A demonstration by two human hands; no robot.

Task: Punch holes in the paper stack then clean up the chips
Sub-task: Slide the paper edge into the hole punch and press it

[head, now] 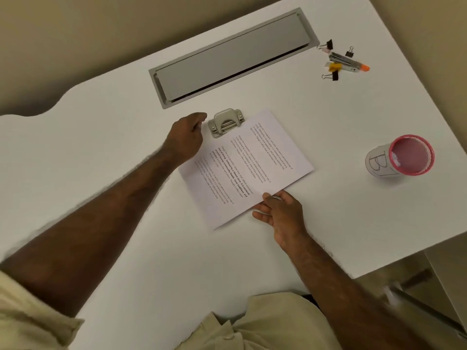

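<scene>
Right hand [283, 213], lower centre of frame: grip pinching the near edge of the paper stack [249, 165], thumb on top, fingers curled beneath the sheets. Stack lying diagonally at frame centre on the white worktop [101, 152], printed side up, far edge slotted into the hole punch [226, 122]. Punch, grey metal, just above and left of the stack, touching its upper left edge.

Left hand [187, 137], left of the punch: fingers curled loosely, knuckles up, fingertips just beside the punch's left end; contact with punch cannot be told. Heel of that hand over the stack's left corner. Nothing seen held in this grip.

Right of centre: pink mesh cup [410, 155] with a paper label marked in pen, upright, well apart from the stack. Small white scrap visible inside near its rim.

Upper right: cluster of binder clips [331, 76], one yellow clip, and a stapler [345, 62] with an orange tip.

Upper centre: long grey cable hatch [227, 58] set flush in the worktop.

Beige shirt [252, 324] along bottom edge.
</scene>
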